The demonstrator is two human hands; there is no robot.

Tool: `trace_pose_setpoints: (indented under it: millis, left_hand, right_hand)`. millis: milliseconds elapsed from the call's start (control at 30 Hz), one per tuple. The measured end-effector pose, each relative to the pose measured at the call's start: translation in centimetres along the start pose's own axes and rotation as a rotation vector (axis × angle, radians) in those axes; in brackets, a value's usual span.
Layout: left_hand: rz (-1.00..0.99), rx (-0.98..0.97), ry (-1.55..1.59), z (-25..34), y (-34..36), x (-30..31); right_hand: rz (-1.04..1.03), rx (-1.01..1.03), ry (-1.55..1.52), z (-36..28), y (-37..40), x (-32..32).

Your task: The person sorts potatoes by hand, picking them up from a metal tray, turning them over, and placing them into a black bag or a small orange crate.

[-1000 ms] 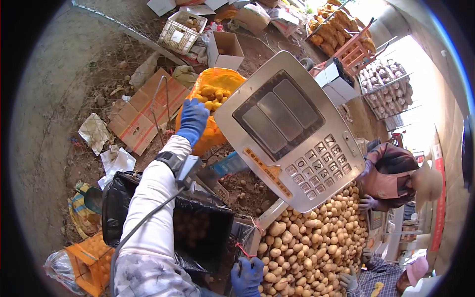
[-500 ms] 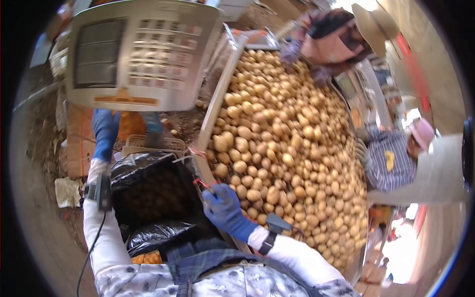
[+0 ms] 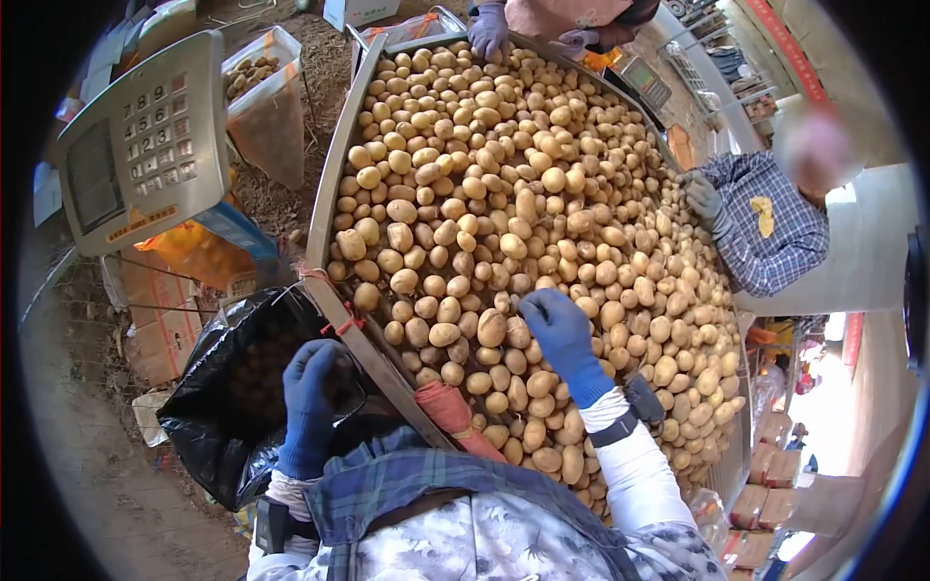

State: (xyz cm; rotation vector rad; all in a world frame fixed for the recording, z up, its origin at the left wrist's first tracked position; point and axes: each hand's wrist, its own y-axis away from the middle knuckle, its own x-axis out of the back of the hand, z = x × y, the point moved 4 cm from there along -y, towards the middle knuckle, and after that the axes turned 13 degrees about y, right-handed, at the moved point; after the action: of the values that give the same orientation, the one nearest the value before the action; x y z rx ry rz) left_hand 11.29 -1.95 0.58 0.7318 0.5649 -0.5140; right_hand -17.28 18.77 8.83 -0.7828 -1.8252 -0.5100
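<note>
My left hand [image 3: 310, 392], in a blue knit glove, is above the near edge of a black plastic bag [image 3: 203, 407]. Its fingers are curled, and what they hold, if anything, is hidden. Inside the bag, potatoes [image 3: 266, 368] show dimly. My right hand [image 3: 564, 339], also gloved in blue, is over the heap of potatoes [image 3: 513, 247] on the sorting table. Its fingers bend inward close to several potatoes, and their grip is hidden from above. Between both hands runs the table's metal rim [image 3: 363, 349], with a rolled red cloth [image 3: 448, 409] lying on it.
A scale display [image 3: 145, 136] stands at the upper left, beside a white bin [image 3: 263, 92] of potatoes. Across the table are a co-worker's purple-gloved hand [image 3: 489, 31] and, at the right, another co-worker's grey-gloved hand [image 3: 702, 197]. Cardboard boxes [image 3: 765, 504] are stacked lower right.
My left hand has come down from below the scale display to the bag. My right hand has moved from the table's rim to over the potatoes. The view has shifted, with the display farther left.
</note>
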Motion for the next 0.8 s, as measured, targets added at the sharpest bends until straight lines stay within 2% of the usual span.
trace_pose_setpoints:
  millis: [33, 133, 167, 200, 233, 267, 300, 333, 367, 467, 567, 600, 633, 667, 700, 733, 800]
  left_hand:
    - [-0.001, 0.079, -0.03, -0.4, 0.0, -0.6]
    - [0.055, 0.197, -0.045, -1.1, 0.1, -2.5]
    - [0.056, 0.196, -0.054, -1.7, -0.3, -2.2]
    - [0.0, 0.05, -0.142, -2.2, -1.1, -1.6]
    - [-0.055, -0.101, -0.236, -2.0, -1.4, -1.6]
    - [-0.052, -0.105, -0.244, -1.3, -1.3, -2.1]
    - [0.012, 0.054, -0.11, -0.9, -0.9, -2.5]
    - [0.076, 0.213, 0.027, -1.0, -0.6, -2.9]
    - [0.079, 0.211, 0.026, -0.9, -0.4, -3.1]
    - [0.037, 0.185, 0.004, -0.7, -0.2, -3.4]
    - [0.036, 0.205, 0.021, -1.3, -0.3, -3.0]
    - [-0.047, 0.058, -0.147, -1.5, -0.6, -2.8]
    - [-0.125, -0.089, -0.314, -1.0, -0.5, -3.3]
    - [-0.12, -0.085, -0.31, -0.8, -0.5, -3.4]
    - [-0.139, 0.094, -0.165, -1.1, -0.7, -3.6]
    - [-0.16, 0.27, -0.018, -1.4, -0.7, -4.1]
    - [-0.206, 0.354, 0.084, -2.8, -1.4, -4.4]
  right_hand:
    - [-0.067, -0.073, 0.061, 0.7, 0.3, 0.3]
    - [-0.111, -0.048, 0.057, -0.6, 1.7, -0.2]
    - [-0.073, 0.028, -0.034, -1.0, 2.4, -1.1]
    - [-0.072, 0.027, -0.04, -1.5, 2.8, -2.2]
    - [-0.035, 0.171, 0.012, -2.7, 3.1, -3.4]
    - [0.002, 0.316, 0.07, -4.2, 3.2, -4.3]
    - [0.004, 0.318, 0.063, -5.2, 3.0, -4.8]
    - [-0.065, 0.336, 0.198, -6.3, 2.9, -5.4]
    - [-0.136, 0.352, 0.335, -7.0, 2.8, -6.0]
    - [-0.246, 0.327, 0.459, -7.5, 2.3, -7.9]
    - [-0.226, 0.329, 0.395, -7.0, 2.4, -7.7]
    - [-0.224, 0.328, 0.401, -6.7, 2.5, -7.4]
    - [-0.281, 0.14, -0.015, -6.0, 2.6, -6.8]
    - [-0.332, -0.053, -0.43, -5.3, 2.8, -6.4]
    - [-0.291, -0.091, -0.579, -5.0, 2.5, -5.6]
    - [-0.294, -0.095, -0.577, -4.7, 2.2, -5.2]
    - [-0.496, -0.358, -0.831, -3.7, 2.3, -5.3]
